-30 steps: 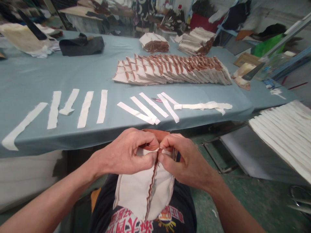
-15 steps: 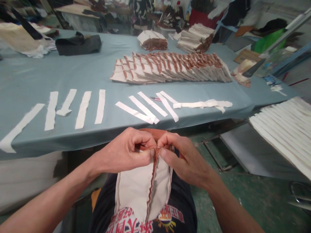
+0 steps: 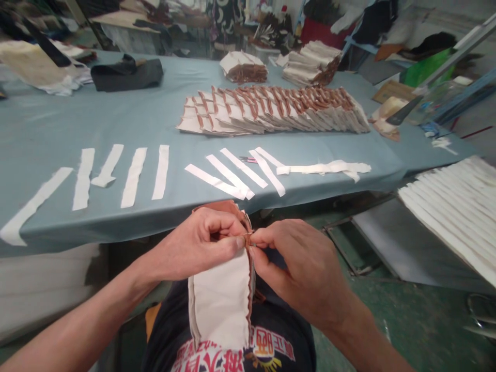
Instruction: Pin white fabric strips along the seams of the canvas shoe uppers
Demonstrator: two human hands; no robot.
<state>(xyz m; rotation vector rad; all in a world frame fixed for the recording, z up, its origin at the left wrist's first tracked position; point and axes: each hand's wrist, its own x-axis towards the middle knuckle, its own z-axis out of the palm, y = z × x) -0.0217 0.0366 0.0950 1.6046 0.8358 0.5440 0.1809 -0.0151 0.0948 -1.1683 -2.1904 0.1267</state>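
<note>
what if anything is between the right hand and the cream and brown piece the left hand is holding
Nothing visible. The right hand is right up at the brown edge of the cream-and-brown piece; the left hand grips it alongside, not in between.

Open lane along the tabletop
A hand could pass over the blue table (image 3: 127, 116) between the low white strips (image 3: 134, 178) and the overlapping row of cream-and-brown pieces (image 3: 271, 113); that row blocks the way farther back; the front edge (image 3: 116, 227) lies just beyond the left hand (image 3: 205, 237) and right hand (image 3: 298, 256).
</note>
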